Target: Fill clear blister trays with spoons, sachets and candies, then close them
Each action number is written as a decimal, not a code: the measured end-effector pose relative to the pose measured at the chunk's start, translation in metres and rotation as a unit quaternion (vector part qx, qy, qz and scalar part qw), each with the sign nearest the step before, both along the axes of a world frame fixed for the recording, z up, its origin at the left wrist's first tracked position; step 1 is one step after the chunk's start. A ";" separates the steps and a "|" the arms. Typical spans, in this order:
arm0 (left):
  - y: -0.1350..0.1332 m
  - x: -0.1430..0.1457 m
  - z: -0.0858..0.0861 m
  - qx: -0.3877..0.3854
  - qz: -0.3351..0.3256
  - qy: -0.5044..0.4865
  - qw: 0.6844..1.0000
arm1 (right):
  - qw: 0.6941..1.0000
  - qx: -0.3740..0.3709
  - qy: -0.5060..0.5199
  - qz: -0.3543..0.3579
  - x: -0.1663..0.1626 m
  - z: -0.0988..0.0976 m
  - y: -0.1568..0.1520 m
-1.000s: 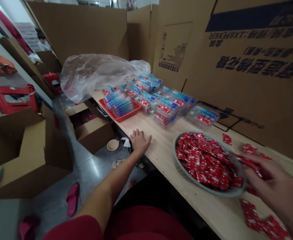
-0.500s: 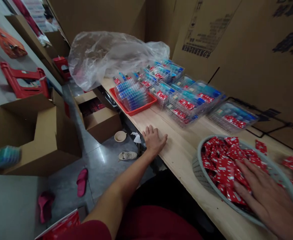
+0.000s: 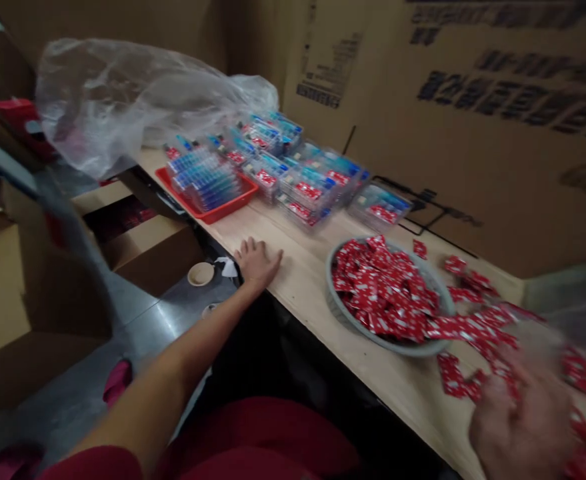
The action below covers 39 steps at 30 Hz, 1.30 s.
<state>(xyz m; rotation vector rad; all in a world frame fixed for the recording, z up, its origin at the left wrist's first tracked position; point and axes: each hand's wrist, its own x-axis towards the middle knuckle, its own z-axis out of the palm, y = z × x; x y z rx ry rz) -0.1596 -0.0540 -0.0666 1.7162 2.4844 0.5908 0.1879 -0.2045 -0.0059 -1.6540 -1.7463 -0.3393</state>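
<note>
Left hand: The left hand (image 3: 257, 262) lies flat on the counter (image 3: 303, 307), its fingers spread wide and holding nothing.

Right hand: The right hand (image 3: 523, 420) is blurred at the lower right; its fingers (image 3: 503, 400) look apart, but I cannot tell whether they hold anything.

Red sachets: A large heap of red sachets (image 3: 383, 287) remains in the grey basket (image 3: 397, 348), just beyond the right fingers. A sachet strip (image 3: 467, 327) runs from the rim toward them, with more lying loose around them.

Clear packs: Filled clear packs (image 3: 305, 190) stand ahead of the left fingers, beside a red tray (image 3: 213, 217).

Hidden: The sachet and pack print is unreadable, and the right fingers are smeared.
</note>
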 end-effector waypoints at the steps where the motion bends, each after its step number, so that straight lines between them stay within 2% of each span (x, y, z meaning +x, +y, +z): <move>1: 0.001 0.001 0.000 0.005 0.000 0.009 1.000 | 1.000 0.014 -0.004 0.004 0.001 -0.012 -0.013; 6: 0.004 0.004 0.000 0.022 0.006 0.053 0.998 | 1.000 0.002 0.027 -0.013 0.009 -0.073 -0.054; 9: 0.004 0.004 0.000 0.027 0.007 0.062 0.998 | 0.997 -0.006 0.064 -0.044 0.011 -0.089 -0.056; 18: 0.002 0.005 0.002 0.032 0.009 0.051 0.998 | 0.994 -0.025 0.096 -0.053 0.013 -0.089 -0.054; 33: -0.011 0.009 0.018 0.029 0.012 0.043 0.999 | 0.997 0.033 0.039 -0.063 0.009 -0.093 -0.055; 39: -0.014 0.008 0.021 0.018 0.025 0.055 0.998 | 0.997 0.022 0.059 -0.054 0.009 -0.098 -0.051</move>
